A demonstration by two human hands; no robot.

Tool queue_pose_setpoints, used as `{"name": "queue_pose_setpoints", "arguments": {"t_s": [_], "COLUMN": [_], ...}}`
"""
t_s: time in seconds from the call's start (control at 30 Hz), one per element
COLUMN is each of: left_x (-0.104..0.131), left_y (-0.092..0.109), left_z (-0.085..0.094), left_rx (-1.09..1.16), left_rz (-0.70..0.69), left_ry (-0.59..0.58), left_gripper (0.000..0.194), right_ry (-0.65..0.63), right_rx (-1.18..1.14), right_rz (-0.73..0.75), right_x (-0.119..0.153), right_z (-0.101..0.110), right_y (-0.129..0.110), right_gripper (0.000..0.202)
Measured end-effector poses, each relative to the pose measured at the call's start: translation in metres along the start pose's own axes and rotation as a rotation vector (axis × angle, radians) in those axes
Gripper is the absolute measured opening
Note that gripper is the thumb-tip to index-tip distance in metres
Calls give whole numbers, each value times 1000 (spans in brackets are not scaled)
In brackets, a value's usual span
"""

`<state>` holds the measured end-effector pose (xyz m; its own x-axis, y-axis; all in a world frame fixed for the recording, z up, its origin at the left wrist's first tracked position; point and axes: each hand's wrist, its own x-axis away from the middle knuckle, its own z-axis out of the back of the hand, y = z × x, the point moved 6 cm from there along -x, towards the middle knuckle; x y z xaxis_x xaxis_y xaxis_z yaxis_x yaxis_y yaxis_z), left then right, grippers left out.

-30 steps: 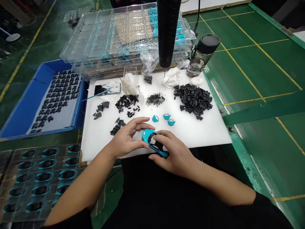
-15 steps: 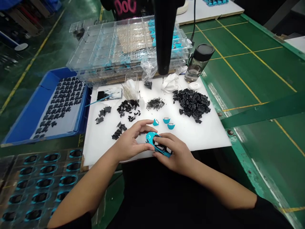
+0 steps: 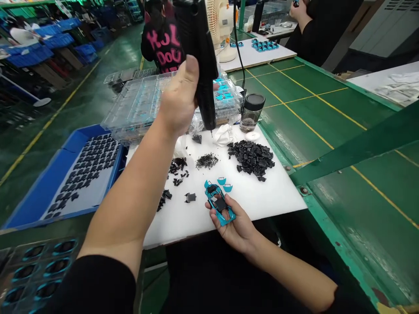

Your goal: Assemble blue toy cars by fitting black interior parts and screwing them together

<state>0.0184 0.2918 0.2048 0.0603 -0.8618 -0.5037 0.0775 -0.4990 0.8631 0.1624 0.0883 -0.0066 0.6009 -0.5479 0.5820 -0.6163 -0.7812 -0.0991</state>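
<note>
My left hand [image 3: 180, 98] is raised and wrapped round a black electric screwdriver [image 3: 207, 93], which hangs upright with its thin bit pointing down. In my right hand [image 3: 240, 224], palm up, lies a blue toy car body [image 3: 221, 204], its hollow underside facing me and dark parts seated inside. Just beyond the car are small blue curved pieces [image 3: 221, 180] on the white work board [image 3: 196, 222]. A single flat black part [image 3: 190, 197] lies to the left of the car. Farther back is a scatter of tiny black screws [image 3: 207, 161].
A heap of black parts [image 3: 252, 159] lies at the right, with a drinking bottle [image 3: 252, 113] behind it. At the left, a blue bin [image 3: 36, 196] holds rows of black parts. Clear plastic trays [image 3: 131, 104] are stacked at the back. Other people sit or stand beyond.
My left hand has left the car and risen to grip the screwdriver. My right hand has turned the car underside up. A flat black part now lies left of it. The view has tilted upward.
</note>
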Motion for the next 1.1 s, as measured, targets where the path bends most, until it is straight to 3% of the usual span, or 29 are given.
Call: {"name": "queue_pose_setpoints", "arguments": {"t_s": [0.1, 0.23, 0.33, 0.43, 0.53, 0.67, 0.93, 1.1], "left_x": [10, 48, 80, 108, 126, 135, 140, 142], "left_y": [8, 28, 38, 41, 38, 28, 19, 17], "left_z": [-10, 2, 4, -2, -12, -21, -21, -24], "left_rx": [-17, 67, 178, 232, 273, 315, 285, 280], "left_rz": [-80, -56, 44, 88, 56, 104, 61, 55], "left_ry": [-167, -212, -158, -14, 81, 93, 105, 81], "left_gripper": [48, 63, 61, 55, 72, 88, 90, 81], "right_ry": [29, 53, 62, 82, 91, 97, 95, 77], "right_rx": [-69, -109, -112, -112, -104, -109, -104, -97], "right_rz": [-30, -49, -51, -51, -32, -20, -37, -38], "right_x": [-1, 0, -2, -5, -7, -7, -6, -7], "right_z": [-1, -2, -2, -1, 0, 0, -3, -2], "right_y": [4, 8, 9, 9, 8, 8, 8, 9], "right_gripper": [20, 18, 19, 18, 18, 22, 18, 18]}}
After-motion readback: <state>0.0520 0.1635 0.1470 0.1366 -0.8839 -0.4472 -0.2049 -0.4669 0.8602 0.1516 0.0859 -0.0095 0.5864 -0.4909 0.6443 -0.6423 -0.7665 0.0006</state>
